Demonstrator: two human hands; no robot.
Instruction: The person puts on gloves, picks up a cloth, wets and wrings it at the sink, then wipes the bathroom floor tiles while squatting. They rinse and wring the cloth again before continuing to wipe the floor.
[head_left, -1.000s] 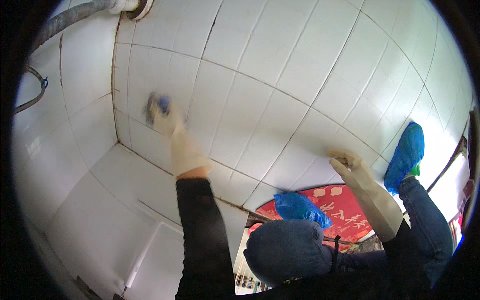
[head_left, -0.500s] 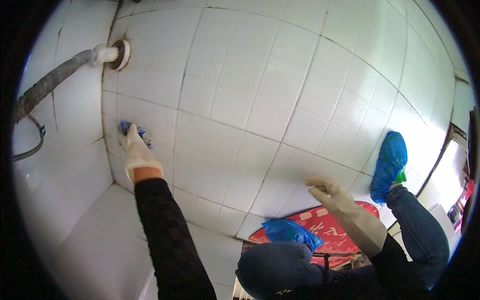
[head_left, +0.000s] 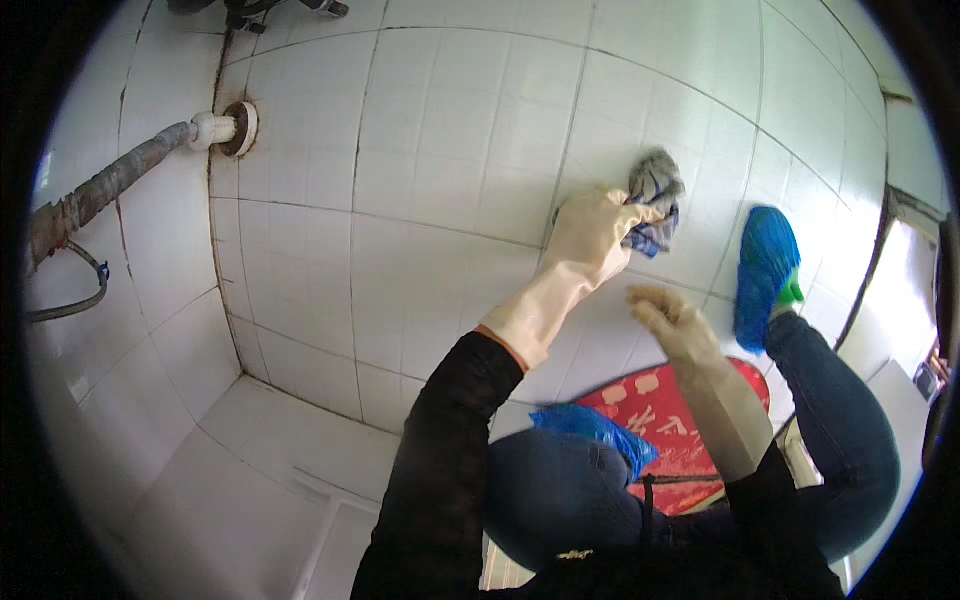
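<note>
My left hand [head_left: 585, 235], in a cream rubber glove, is closed around a crumpled grey and blue cloth [head_left: 655, 195]. The cloth touches the white tiled floor [head_left: 450, 150] in front of me. Close behind it hovers my right hand [head_left: 680, 325], also gloved. Its fingers are loosely bent, with a small gap at the thumb and nothing visible in them. Below the right forearm lies a red mat [head_left: 640, 405] with pale markings.
My feet wear blue shoe covers; the right one [head_left: 768, 275] stands at the right, the left one [head_left: 590, 425] by my bent knee. A grey hose [head_left: 120, 170] runs into a round floor drain [head_left: 240, 130] at far left. Dark wheeled legs [head_left: 255, 12] show at the top edge.
My left hand has carried the cloth from the far left of the floor across to the right, near my right foot. The right hand stays near its place. The view has shifted slightly.
</note>
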